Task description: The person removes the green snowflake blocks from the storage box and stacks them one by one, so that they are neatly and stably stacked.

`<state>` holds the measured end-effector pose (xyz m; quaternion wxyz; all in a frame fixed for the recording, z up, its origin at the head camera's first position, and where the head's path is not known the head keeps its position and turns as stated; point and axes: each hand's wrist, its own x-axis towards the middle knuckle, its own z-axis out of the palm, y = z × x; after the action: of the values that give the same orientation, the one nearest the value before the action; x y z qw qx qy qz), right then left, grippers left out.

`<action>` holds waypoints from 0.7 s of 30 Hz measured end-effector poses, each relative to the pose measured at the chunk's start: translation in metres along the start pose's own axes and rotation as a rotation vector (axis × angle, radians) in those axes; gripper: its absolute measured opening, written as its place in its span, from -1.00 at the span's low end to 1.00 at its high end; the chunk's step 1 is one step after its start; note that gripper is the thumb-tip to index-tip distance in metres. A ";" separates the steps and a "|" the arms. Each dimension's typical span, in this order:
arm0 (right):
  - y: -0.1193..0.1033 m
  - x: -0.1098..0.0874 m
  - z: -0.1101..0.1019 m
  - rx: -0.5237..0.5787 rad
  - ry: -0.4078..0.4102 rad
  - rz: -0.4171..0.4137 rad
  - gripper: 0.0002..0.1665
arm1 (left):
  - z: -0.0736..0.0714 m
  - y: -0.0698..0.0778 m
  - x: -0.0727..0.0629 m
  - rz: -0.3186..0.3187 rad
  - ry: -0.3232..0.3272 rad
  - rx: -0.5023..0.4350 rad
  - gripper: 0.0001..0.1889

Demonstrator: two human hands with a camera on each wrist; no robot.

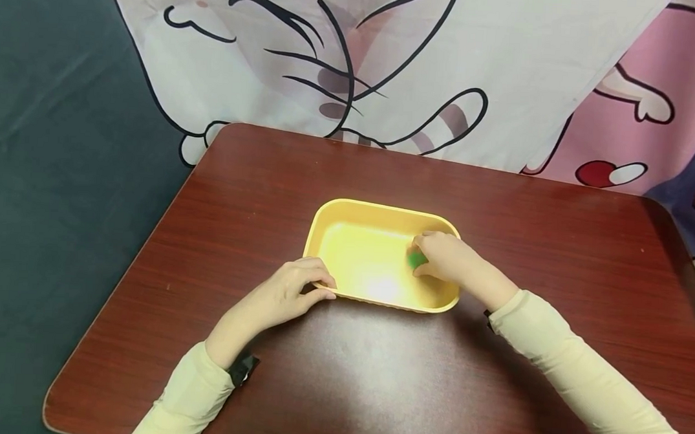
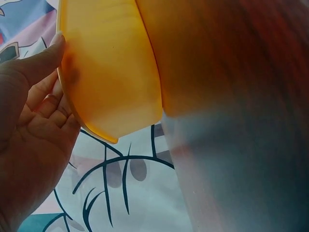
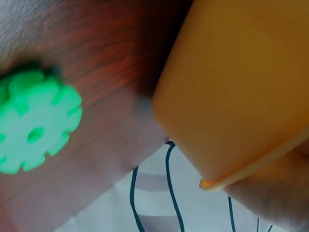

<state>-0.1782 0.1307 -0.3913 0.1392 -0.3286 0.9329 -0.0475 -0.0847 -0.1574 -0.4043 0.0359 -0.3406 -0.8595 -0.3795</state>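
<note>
A yellow rectangular tray (image 1: 377, 207) stands in the middle of a dark red-brown table (image 1: 375, 373). My left hand (image 1: 323, 288) pinches the tray's near-left rim between thumb and fingers; the left wrist view shows the thumb (image 2: 48, 55) against the tray's wall (image 2: 111, 72). My right hand (image 1: 430, 258) reaches over the right end of the tray, its fingers curled round a small green piece (image 1: 417, 261) just above the tray's floor. The right wrist view shows the tray's outer wall (image 3: 241, 87), and a green toothed disc (image 3: 34, 128) against the table surface beside it.
A cartoon-print cloth (image 1: 389, 63) hangs behind the table's far edge, with pink cloth (image 1: 619, 138) to its right. Dark green fabric (image 1: 47, 165) lies off the table's left side. Both cream sleeves cross the table's near half.
</note>
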 end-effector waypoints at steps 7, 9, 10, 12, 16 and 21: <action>-0.004 0.006 0.004 0.172 0.033 0.022 -0.54 | 0.000 0.000 0.000 -0.003 -0.001 -0.003 -0.90; -0.005 0.007 0.006 0.205 0.042 0.018 -0.52 | 0.000 0.000 0.000 -0.002 0.000 -0.003 -0.90; -0.006 0.008 0.007 0.220 0.045 0.015 -0.51 | 0.000 0.000 0.000 -0.001 0.000 -0.002 -0.90; -0.006 0.010 0.010 0.250 0.048 0.016 -0.51 | 0.000 -0.001 0.000 -0.003 -0.002 -0.001 -0.91; -0.006 0.014 0.012 0.292 0.052 0.000 -0.55 | 0.000 -0.001 0.000 -0.013 -0.006 0.000 -0.91; -0.006 0.016 0.014 0.315 0.046 -0.002 -0.58 | 0.000 -0.001 0.000 -0.030 -0.016 0.003 -0.92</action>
<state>-0.1827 0.1156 -0.4070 0.1678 -0.3026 0.9165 -0.2008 -0.0855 -0.1573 -0.4050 0.0239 -0.3306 -0.8653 -0.3761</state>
